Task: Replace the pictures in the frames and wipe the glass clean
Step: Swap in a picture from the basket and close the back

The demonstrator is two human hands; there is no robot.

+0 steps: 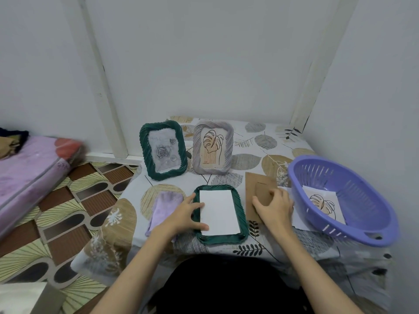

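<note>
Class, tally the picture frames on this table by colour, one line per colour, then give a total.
Green frames: 2, one standing, one lying face down
Grey frames: 1, standing
Total: 3

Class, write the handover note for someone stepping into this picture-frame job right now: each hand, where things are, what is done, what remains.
Left hand: open, fingers on the white paper lying in the face-down green frame.
Right hand: gripping the brown backing board beside that frame.
Upright at the back: a green frame with rose picture and a grey frame with leaf picture.
Purple cloth lies left; purple basket holds a leaf print.
Done: paper placed. Left: refit backing, wipe glass.
</note>
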